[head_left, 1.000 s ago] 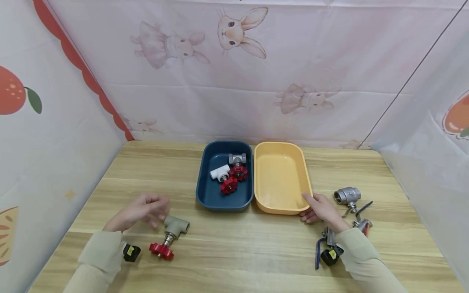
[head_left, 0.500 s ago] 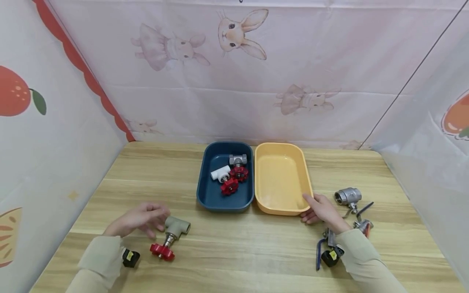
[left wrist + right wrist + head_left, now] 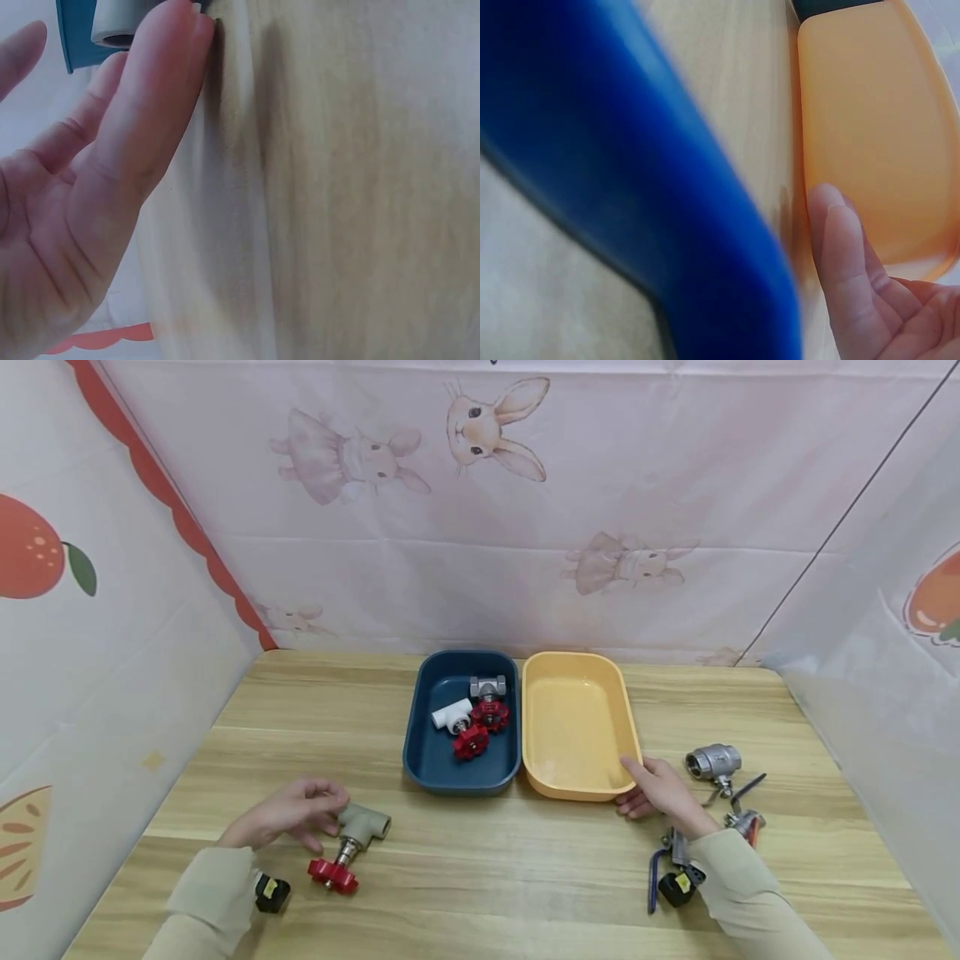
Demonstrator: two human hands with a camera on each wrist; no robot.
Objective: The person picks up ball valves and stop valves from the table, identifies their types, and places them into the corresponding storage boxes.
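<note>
In the head view my left hand [image 3: 288,812] reaches the left end of a grey-green pipe valve [image 3: 363,825] with a red handwheel, lying on the table. Its fingertips are right at the pipe end; in the left wrist view the fingers stretch out past the valve's round opening [image 3: 116,34], not curled round it. My right hand [image 3: 662,789] grips the near right corner of a yellow tray [image 3: 573,727], thumb over the rim and fingers outside. A blue tray [image 3: 431,770] adjoins it, holding a white valve [image 3: 452,716] and a metal valve [image 3: 487,687], both with red handwheels.
Beside my right hand and forearm lie several metal ball valves, among them a large one [image 3: 714,762] and one with a blue lever [image 3: 652,881]. A blurred blue lever [image 3: 667,187] fills much of the right wrist view. A printed cloth [image 3: 480,577] borders the table's back edge.
My left hand has come slightly down and closer to the grey-green valve, its fingertips now at the pipe end. My right hand has kept its hold on the yellow tray.
</note>
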